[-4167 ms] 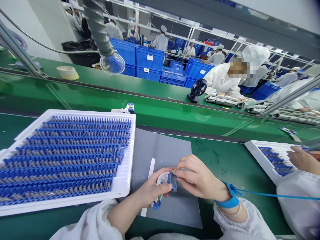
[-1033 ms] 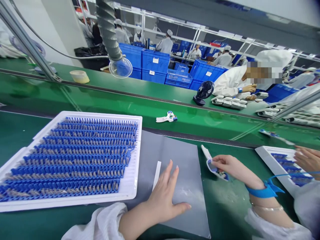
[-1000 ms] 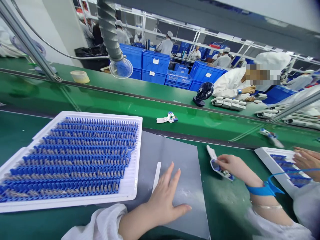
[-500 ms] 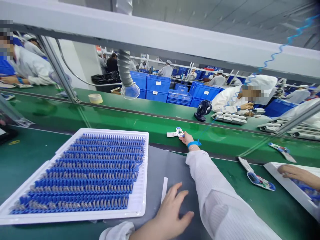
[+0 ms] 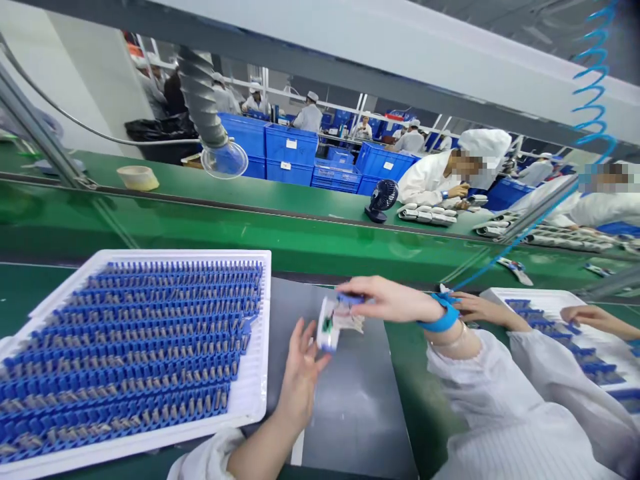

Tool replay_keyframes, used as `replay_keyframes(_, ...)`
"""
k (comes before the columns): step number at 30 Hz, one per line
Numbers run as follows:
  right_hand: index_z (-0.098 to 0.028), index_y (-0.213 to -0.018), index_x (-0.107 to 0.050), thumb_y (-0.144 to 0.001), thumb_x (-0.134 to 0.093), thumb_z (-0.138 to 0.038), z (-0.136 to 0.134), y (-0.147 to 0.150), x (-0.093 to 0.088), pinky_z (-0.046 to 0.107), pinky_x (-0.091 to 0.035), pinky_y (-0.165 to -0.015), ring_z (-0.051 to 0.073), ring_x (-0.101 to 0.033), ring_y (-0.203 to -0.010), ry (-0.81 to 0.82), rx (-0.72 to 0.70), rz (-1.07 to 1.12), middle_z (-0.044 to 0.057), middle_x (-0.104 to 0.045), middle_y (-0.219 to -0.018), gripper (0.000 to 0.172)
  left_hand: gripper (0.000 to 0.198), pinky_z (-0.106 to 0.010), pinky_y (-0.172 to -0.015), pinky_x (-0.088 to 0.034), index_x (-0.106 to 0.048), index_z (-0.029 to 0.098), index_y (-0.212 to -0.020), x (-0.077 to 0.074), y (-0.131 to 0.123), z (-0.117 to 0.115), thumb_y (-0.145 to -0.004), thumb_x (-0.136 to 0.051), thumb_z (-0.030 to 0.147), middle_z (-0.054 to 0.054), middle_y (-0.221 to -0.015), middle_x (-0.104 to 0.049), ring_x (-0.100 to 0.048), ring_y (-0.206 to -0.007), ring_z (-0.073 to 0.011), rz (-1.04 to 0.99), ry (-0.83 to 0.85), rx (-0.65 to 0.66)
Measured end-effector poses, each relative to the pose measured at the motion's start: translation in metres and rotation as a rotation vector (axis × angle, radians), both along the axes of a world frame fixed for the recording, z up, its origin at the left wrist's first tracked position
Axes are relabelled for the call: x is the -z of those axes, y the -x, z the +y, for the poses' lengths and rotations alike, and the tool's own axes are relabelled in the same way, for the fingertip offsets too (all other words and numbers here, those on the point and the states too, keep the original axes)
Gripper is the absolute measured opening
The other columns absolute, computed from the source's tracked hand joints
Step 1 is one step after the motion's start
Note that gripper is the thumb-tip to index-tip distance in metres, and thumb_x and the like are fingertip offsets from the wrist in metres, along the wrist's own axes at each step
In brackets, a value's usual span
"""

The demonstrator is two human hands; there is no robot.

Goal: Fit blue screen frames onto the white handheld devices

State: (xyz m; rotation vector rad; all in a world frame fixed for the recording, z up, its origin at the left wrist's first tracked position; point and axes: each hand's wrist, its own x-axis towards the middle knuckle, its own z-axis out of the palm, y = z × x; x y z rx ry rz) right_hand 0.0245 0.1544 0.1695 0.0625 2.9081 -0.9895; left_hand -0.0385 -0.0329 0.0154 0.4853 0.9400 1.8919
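Note:
My right hand (image 5: 377,298), with a blue wrist strap, grips a white plastic housing half (image 5: 326,327) with blue edges and a small green part inside. It holds the housing above a grey mat (image 5: 360,400), fingers on its upper side; motion blurs its details. My left hand (image 5: 299,373) is just left of and below the housing, its fingers apart. Whether its fingertips touch the housing I cannot tell. Left of that hand lies a white tray (image 5: 253,393) holding several rows of small blue parts (image 5: 150,340) with grey metal pins.
At the right, a co-worker's hands (image 5: 487,311) reach around another white tray (image 5: 545,297) with blue parts. More housings (image 5: 517,272) lie on the green conveyor belt (image 5: 320,253). Beyond are a small black fan (image 5: 383,199), an extraction hose (image 5: 200,93) and a tape roll (image 5: 137,178).
My right hand has brought the housing from the green belt back over the grey mat. My left hand has risen toward it. The view has shifted to the right.

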Motion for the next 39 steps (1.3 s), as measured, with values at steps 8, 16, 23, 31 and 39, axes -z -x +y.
replay_keyframes(8, -0.018, -0.111, -0.055, -0.088, -0.050, -0.017, -0.058, -0.025, 0.012, 0.027, -0.042, -0.085, 0.018, -0.054, -0.100, 0.022, -0.420, -0.005, 0.008, -0.059, -0.106, 0.024, 0.078, -0.028, -0.073, -0.045, -0.053, 0.022, -0.115, -0.008, -0.008, -0.010, -0.046, -0.083, 0.044, -0.002, -0.088, -0.065, -0.060, -0.084, -0.0196, -0.352, -0.048, 0.453)
replay_keyframes(16, -0.018, -0.111, -0.053, -0.085, -0.046, -0.011, -0.070, -0.037, 0.043, 0.037, -0.038, -0.088, 0.021, -0.047, -0.104, -0.226, -0.305, 0.214, 0.008, -0.058, -0.108, 0.028, 0.081, -0.020, -0.055, -0.046, -0.054, 0.016, -0.112, -0.011, -0.001, -0.013, -0.043, -0.085, 0.046, -0.001, -0.072, -0.062, -0.059, -0.058, -0.0113, -0.319, 0.006, 0.546)
replay_keyframes(23, -0.015, -0.117, -0.050, -0.088, -0.055, -0.018, -0.070, -0.054, 0.075, 0.035, -0.045, -0.081, 0.021, -0.054, -0.098, -0.379, -0.170, 0.591, 0.009, -0.065, -0.103, 0.030, 0.066, -0.020, -0.058, -0.048, -0.057, 0.018, -0.101, -0.011, -0.005, -0.010, -0.048, -0.082, 0.048, 0.002, -0.073, -0.057, -0.056, -0.059, -0.0076, -0.346, 0.067, 0.393)
replay_keyframes(31, -0.017, -0.102, -0.058, -0.086, -0.058, -0.017, -0.072, -0.055, 0.076, 0.032, -0.050, -0.075, 0.018, -0.062, -0.086, -0.368, -0.155, 0.678, 0.005, -0.069, -0.092, 0.016, 0.065, -0.019, -0.054, -0.047, -0.060, 0.017, -0.101, -0.013, -0.005, -0.011, -0.051, -0.078, 0.054, 0.001, -0.073, -0.056, -0.054, -0.057, -0.0076, -0.303, 0.074, 0.440)
replay_keyframes(39, -0.015, -0.105, -0.054, -0.088, -0.053, -0.017, -0.066, -0.056, 0.068, 0.034, -0.049, -0.078, 0.017, -0.058, -0.086, -0.173, -0.122, 0.642, 0.008, -0.064, -0.090, 0.018, 0.067, -0.018, -0.056, -0.045, -0.058, 0.017, -0.103, -0.015, -0.005, -0.011, -0.050, -0.079, 0.052, -0.002, -0.080, -0.057, -0.055, -0.064, -0.0087, -0.224, 0.098, 0.483)
